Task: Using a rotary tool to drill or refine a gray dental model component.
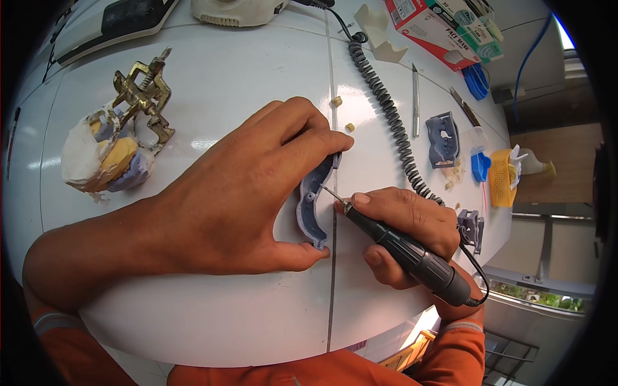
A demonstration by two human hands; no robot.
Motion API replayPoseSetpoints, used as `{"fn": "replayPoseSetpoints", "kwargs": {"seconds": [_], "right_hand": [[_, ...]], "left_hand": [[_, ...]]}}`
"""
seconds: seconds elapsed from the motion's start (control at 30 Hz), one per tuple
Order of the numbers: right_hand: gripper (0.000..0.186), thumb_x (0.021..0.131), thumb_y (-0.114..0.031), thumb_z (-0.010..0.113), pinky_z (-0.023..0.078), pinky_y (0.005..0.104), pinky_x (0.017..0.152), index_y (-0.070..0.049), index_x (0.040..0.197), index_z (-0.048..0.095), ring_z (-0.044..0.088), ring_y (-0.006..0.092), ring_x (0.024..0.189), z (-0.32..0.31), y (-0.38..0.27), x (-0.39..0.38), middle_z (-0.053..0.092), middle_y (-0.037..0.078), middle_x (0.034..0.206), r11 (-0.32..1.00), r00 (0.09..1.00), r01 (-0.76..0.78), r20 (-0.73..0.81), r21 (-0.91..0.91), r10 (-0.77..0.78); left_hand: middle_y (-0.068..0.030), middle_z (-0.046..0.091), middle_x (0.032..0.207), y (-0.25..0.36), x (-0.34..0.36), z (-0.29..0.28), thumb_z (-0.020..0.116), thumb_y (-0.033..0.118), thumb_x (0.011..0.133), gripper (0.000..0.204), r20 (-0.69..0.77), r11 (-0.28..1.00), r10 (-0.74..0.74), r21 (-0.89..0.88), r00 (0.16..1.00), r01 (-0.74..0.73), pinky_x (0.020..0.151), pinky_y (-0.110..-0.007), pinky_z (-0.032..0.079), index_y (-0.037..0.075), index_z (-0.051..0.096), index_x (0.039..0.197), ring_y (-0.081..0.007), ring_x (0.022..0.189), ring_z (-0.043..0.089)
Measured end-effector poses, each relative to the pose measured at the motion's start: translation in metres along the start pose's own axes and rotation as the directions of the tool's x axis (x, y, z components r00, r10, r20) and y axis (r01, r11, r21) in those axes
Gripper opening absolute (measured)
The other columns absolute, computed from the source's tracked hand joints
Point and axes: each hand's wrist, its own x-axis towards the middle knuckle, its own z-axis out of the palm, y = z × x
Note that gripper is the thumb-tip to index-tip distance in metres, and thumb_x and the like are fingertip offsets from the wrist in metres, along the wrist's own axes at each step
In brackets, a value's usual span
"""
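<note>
The white surface (212, 83) carried everything. Your left hand (244, 193) lay mid-surface, its grip pinching a blue-grey curved dental tray (313, 202) betw. thumb & index finger. Your right hand (402, 225), just beside it near the front edge, had its grip closed round a dark rotary handpiece (405, 251), the bur tip touching the tray's inner side. Brass articulator w/ plaster casts (119, 141) sat toward the left edge.

Three blue-grey trays (315, 204), one handpiece (405, 252), one articulator (143, 93)

We see bright daylight glaring off the white table (212, 83), strongest beside the brass articulator (143, 96); beyond the table's edges, lines bow and corners fall black. Focus stays sharp.
</note>
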Motion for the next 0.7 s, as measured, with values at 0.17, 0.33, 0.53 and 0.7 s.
{"fn": "replayPoseSetpoints", "kwargs": {"seconds": [0.17,0.33,0.53,0.7], "right_hand": [[0.043,0.083,-0.012,0.078,0.065,0.0367,0.075,0.009,0.121,0.074,0.080,0.0311,0.084,0.0006,0.0002,0.0011,0.078,0.023,0.097,1.000,1.000,-0.003,0.008,0.011,0.003],[0.042,0.083,-0.011,0.078,0.064,0.0358,0.074,0.008,0.121,0.075,0.080,0.0297,0.083,0.0016,-0.0004,0.0011,0.078,0.021,0.095,1.000,0.999,-0.021,-0.039,0.008,0.021],[0.043,0.083,-0.011,0.077,0.064,0.0351,0.074,0.007,0.122,0.075,0.079,0.0294,0.082,0.0013,0.0004,0.0009,0.078,0.021,0.093,1.000,0.999,-0.024,-0.048,-0.001,0.024],[0.044,0.083,-0.012,0.078,0.064,0.0354,0.075,0.007,0.122,0.075,0.079,0.0309,0.083,-0.0002,-0.0001,0.0000,0.078,0.022,0.095,1.000,0.999,-0.030,-0.037,0.005,0.030]], "left_hand": [[-0.0189,0.053,0.127,-0.0012,-0.0006,0.0001,0.095,0.026,0.069,0.090,0.004,1.000,-0.007,-0.021,1.000,0.007,0.097,-0.040,0.053,-0.001,0.056,0.145,-0.0331,0.118,0.060],[-0.0185,0.053,0.127,-0.0004,0.0003,0.0001,0.095,0.025,0.069,0.090,-0.008,1.000,0.007,-0.011,1.000,-0.007,0.098,-0.040,0.052,-0.001,0.056,0.145,-0.0329,0.118,0.059],[-0.0187,0.053,0.127,-0.0016,-0.0004,0.0014,0.095,0.025,0.069,0.089,-0.010,1.000,0.014,-0.003,1.000,-0.014,0.098,-0.040,0.052,-0.001,0.056,0.145,-0.0332,0.118,0.059],[-0.0187,0.053,0.127,-0.0011,-0.0003,0.0026,0.095,0.025,0.069,0.089,-0.014,1.000,0.017,-0.011,1.000,-0.017,0.098,-0.040,0.052,-0.001,0.056,0.145,-0.0332,0.118,0.059]]}}
